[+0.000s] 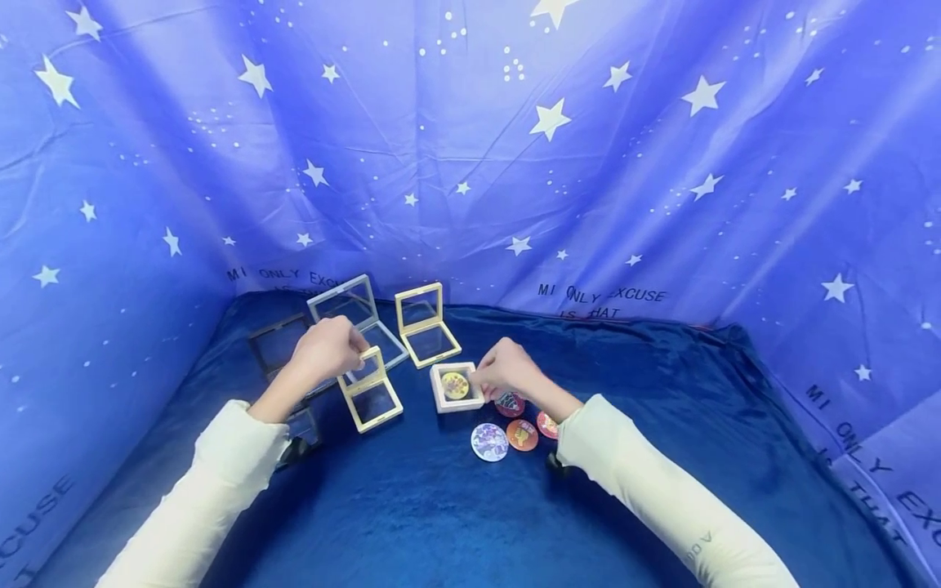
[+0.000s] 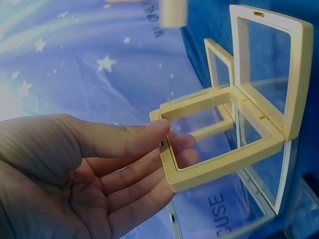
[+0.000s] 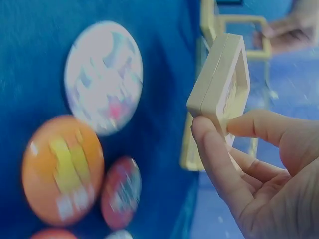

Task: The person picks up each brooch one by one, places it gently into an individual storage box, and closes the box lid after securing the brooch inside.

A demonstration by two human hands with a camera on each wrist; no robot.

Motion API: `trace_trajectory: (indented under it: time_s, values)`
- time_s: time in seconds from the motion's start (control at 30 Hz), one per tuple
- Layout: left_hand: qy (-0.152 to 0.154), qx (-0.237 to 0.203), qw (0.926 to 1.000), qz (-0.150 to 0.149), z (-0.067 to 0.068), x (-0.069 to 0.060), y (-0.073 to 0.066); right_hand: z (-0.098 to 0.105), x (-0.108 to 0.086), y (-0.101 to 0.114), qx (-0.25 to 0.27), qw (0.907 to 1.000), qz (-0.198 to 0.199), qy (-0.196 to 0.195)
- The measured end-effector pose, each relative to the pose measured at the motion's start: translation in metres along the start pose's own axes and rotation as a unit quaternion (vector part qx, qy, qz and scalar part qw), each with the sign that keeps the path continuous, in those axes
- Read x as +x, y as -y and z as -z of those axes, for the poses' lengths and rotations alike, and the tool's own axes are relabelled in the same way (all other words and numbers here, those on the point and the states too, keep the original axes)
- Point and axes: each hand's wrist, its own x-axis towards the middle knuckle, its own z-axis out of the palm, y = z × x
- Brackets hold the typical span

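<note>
Nearest on the blue velvet cloth, off to the right, there's a bunch of round badges: a white-and-purple one, a glossy orange one and two reddish ones partly blocked by the right arm. A bit farther, on the left, the left hand pinches an open cream-yellow square display case with clear windows by one frame edge, thumb against fingers. Right of that, the right hand has a closed pale cream square case between thumb and fingers, with a round yellow badge inside; can't tell if it's touching the cloth. Farther back stand an open light-grey case and, right of it, another open yellow one. My read: the step in hand is handling the two cases, the filled one closed. Next move probably calls for lowering that one level, then loosening the right pinch.
</note>
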Motion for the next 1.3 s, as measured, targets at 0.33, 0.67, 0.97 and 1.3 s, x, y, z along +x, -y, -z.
trace_trajectory:
  time_s: [0.33,0.67,0.97,1.3]
  values:
    - [-0.025,0.003,0.9993,-0.028,-0.012,0.008,-0.017,0.097,-0.002,-0.026,0.042,0.9977,-0.016,-0.050]
    - [-0.022,-0.002,0.9983,-0.054,-0.024,0.011,-0.023,0.163,-0.004,-0.065,-0.051,0.9926,-0.066,-0.088]
    - [-0.029,-0.002,0.9958,-0.087,-0.028,0.018,-0.030,0.192,-0.004,-0.112,-0.141,0.9792,-0.085,-0.118]
    - [-0.025,-0.001,0.9969,-0.075,-0.034,0.021,-0.029,0.200,0.001,-0.143,-0.160,0.9723,-0.134,-0.106]
